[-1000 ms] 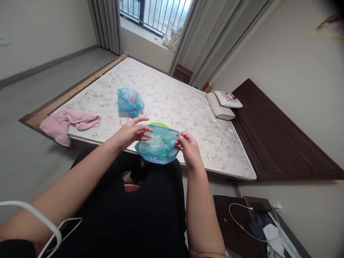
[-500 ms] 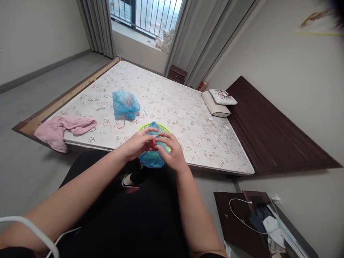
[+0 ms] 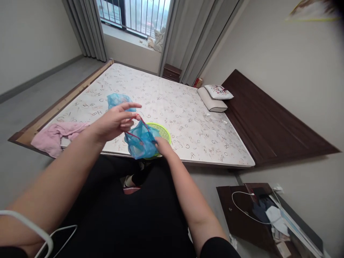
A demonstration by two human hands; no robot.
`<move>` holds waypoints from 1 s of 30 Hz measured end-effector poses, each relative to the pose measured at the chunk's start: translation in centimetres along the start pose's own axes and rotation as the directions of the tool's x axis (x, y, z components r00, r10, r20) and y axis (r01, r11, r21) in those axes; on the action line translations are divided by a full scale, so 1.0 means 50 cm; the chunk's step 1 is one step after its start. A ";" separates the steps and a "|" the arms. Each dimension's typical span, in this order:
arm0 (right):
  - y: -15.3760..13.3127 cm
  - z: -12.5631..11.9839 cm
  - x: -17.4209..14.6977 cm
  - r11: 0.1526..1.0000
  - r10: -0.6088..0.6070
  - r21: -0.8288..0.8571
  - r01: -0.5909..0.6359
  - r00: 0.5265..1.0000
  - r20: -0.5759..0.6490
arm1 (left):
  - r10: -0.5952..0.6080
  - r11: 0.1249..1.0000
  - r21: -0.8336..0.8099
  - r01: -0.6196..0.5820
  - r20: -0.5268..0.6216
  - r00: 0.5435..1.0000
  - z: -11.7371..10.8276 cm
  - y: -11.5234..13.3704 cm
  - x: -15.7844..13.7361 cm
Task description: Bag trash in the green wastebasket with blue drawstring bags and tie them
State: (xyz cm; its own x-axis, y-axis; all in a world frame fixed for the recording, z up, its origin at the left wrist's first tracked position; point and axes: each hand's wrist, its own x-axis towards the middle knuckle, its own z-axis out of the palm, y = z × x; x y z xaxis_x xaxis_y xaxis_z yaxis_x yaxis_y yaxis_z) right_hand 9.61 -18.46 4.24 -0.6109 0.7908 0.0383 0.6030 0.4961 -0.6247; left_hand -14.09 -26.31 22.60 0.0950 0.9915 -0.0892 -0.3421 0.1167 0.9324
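A thin blue drawstring plastic bag (image 3: 137, 147) hangs between my two hands, in front of a lime-green perforated basket (image 3: 164, 132) on the mattress edge. My left hand (image 3: 115, 121) pinches the bag's red drawstring between thumb and fingers, its index finger stretched out. The string runs taut down to the bag's rim. My right hand (image 3: 163, 146) is closed on the right side of the bag; its fingertips are partly hidden. Behind my left hand lies a second blue plastic bag (image 3: 118, 100), partly covered by that hand.
The mattress (image 3: 166, 96) has a letter print. A pink cloth (image 3: 49, 138) drapes over its left corner. Pillows (image 3: 212, 100) rest near the dark headboard (image 3: 268, 125). At lower right a dark bedside cabinet (image 3: 236, 211) carries cables and cloths. A white cable loop (image 3: 29, 224) crosses my left forearm.
My hands have moved apart. The left went up and left, pulling the red drawstring out from the bag; the right shifted to the bag's right side. The view has tilted slightly.
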 end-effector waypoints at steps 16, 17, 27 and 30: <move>-0.081 0.051 -0.024 0.996 0.075 0.043 -0.076 0.997 0.029 | 0.113 0.986 -0.113 -0.126 -0.116 0.987 0.032 0.043 0.029; -0.073 0.056 -0.020 0.994 0.110 -0.016 -0.110 0.994 0.014 | 0.117 0.981 -0.137 -0.136 -0.139 0.983 0.033 0.050 0.027; -0.101 -0.059 -0.054 0.981 0.102 0.172 -0.091 0.993 -0.056 | 0.141 0.963 -0.190 -0.189 -0.240 0.960 0.065 0.020 0.012; -0.194 -0.085 -0.057 0.946 -0.100 0.269 0.179 0.955 -0.281 | 0.090 0.983 -0.143 -0.114 -0.165 0.982 0.110 -0.008 0.021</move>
State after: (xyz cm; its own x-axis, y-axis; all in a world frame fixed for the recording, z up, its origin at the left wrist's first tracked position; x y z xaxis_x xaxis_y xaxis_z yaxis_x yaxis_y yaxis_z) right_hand 7.69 -23.99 13.52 -0.4995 0.8058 0.3182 0.3235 0.5142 -0.7943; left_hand -8.72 -25.62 24.06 -0.0918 0.9938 -0.0621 -0.4804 0.0104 0.8770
